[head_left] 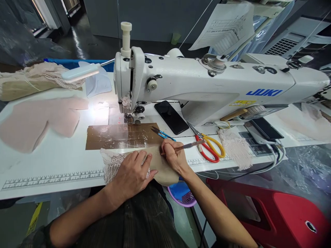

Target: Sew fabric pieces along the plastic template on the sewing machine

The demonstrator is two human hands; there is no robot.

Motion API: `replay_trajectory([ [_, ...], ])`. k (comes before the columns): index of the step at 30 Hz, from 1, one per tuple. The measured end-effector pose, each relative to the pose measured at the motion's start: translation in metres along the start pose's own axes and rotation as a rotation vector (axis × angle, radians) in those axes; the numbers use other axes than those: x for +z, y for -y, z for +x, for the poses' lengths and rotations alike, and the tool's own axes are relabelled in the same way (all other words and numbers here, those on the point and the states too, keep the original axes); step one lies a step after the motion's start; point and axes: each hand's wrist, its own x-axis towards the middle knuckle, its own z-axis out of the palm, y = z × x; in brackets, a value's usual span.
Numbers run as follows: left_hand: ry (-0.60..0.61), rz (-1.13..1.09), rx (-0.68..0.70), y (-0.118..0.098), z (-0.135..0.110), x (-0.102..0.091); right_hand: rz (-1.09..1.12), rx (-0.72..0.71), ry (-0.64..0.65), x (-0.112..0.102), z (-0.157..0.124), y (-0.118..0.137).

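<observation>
My left hand (133,172) lies flat, fingers spread, pressing a beige fabric piece (165,172) with white lace trim (111,163) against the table's front edge. My right hand (174,156) is closed in a pinch on a thin pen-like tool (190,145), its tip touching the beige fabric. Both hands sit just in front of the white JUKI sewing machine (207,86), below its needle area (128,115).
Blue thread snips (161,133), red-and-yellow scissors (209,146) and a black phone (171,117) lie to the right of the needle. Pink fabric pieces (38,120) lie at left, a lace stack (36,81) behind. A lace scrap (236,148) and a red stool (271,210) are at right.
</observation>
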Motion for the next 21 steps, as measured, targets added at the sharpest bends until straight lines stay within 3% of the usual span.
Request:
replay_trajectory([
  [8,-0.035,-0.034,0.010,0.002,0.001,-0.002,0.028,0.075,-0.158,0.002,0.000,-0.003],
  [11,-0.163,0.009,-0.007,0.016,-0.007,-0.019,0.053,0.089,-0.172,0.002,0.001,-0.001],
  [15,-0.306,0.297,-0.168,0.035,-0.032,-0.054,0.105,0.099,-0.180,-0.001,0.002,0.002],
  [18,-0.239,0.307,-0.165,0.036,-0.055,-0.064,0.143,0.103,-0.176,0.000,0.003,0.002],
  [21,-0.127,0.135,-0.094,0.032,-0.070,-0.056,0.174,0.102,-0.182,0.002,0.004,-0.001],
])
